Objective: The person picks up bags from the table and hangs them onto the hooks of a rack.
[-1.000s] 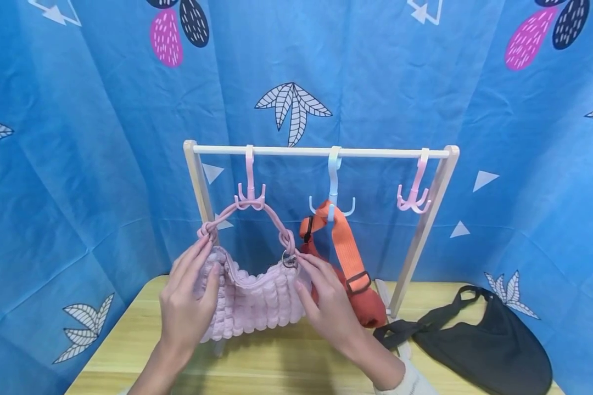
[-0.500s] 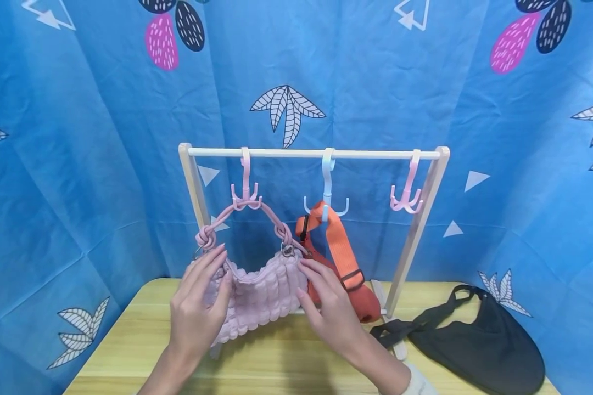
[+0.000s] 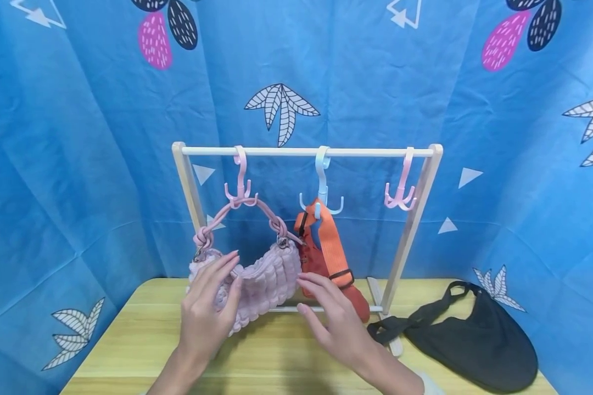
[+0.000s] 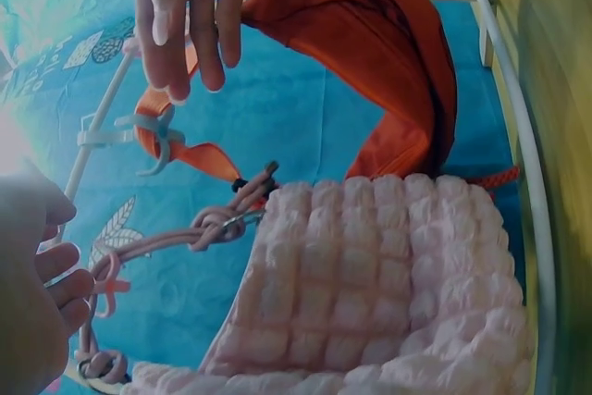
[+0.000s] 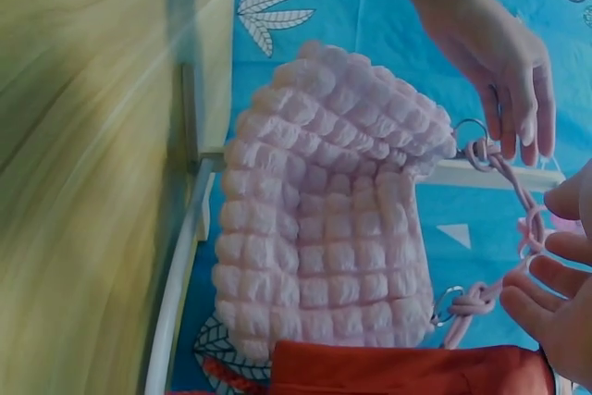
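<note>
A pale pink quilted handbag (image 3: 272,280) hangs by its knotted cord handle (image 3: 222,213) from the left pink hook (image 3: 240,178). My left hand (image 3: 205,310) is in front of the bag's left side, overlapping it in the head view, fingers loosely extended. My right hand (image 3: 338,323) is just off the bag's right edge, fingers spread and slightly bent, holding nothing. The left wrist view shows the bag's puffy panel (image 4: 370,275) with both hands apart from it. In the right wrist view, my left hand's fingertips (image 5: 536,136) overlap the handle's knot area.
Beside it an orange-red bag (image 3: 356,302) hangs by its strap from a blue hook (image 3: 322,175). Another pink hook (image 3: 402,184) is at the right of the rack bar (image 3: 365,152). A black bag (image 3: 469,345) lies on the wooden table (image 3: 143,340). A blue curtain (image 3: 375,82) hangs behind.
Both hands have let go of the handle's ends and moved down. The left hand has also moved rightward across the bag. The bag now hangs from the hook, turned slightly.
</note>
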Motion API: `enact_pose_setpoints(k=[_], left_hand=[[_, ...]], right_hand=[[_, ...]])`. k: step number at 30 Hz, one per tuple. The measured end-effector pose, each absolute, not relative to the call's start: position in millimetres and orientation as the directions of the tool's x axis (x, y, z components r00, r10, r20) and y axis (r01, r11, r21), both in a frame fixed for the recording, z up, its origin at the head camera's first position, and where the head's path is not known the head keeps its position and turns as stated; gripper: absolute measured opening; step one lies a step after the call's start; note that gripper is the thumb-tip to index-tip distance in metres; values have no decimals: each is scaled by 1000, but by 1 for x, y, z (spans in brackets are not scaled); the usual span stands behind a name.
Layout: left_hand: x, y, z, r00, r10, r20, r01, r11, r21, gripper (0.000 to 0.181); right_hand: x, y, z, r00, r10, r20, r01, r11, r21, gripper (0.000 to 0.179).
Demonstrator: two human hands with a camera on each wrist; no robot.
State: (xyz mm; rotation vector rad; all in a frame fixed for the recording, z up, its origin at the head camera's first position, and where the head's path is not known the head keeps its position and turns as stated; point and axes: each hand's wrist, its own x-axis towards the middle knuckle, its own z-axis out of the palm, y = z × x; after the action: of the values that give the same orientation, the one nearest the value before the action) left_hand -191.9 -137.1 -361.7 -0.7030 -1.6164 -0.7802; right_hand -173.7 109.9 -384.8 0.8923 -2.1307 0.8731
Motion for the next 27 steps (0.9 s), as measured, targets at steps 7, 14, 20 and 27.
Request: enact_pose_setpoints(k=[7, 14, 20, 27], left_hand=[[-190, -130, -366, -211, 59, 976, 804, 578, 139, 32], [-187, -127, -367, -252, 72, 965, 803, 571, 167, 34], [-184, -123, -367, -259, 90, 962, 821, 545, 170, 31], [-184, -115, -370, -238, 115, 964, 849, 507, 149, 30]], right_hand=[[-167, 118, -387, -487, -359, 796, -806, 537, -250, 44], [-159, 128, -389, -503, -356, 788, -792, 555, -255, 48], [-158, 136, -392, -423, -371, 827, -831, 523, -191, 43], [-156, 148, -397, -396, -368, 841, -849, 496, -183, 38]])
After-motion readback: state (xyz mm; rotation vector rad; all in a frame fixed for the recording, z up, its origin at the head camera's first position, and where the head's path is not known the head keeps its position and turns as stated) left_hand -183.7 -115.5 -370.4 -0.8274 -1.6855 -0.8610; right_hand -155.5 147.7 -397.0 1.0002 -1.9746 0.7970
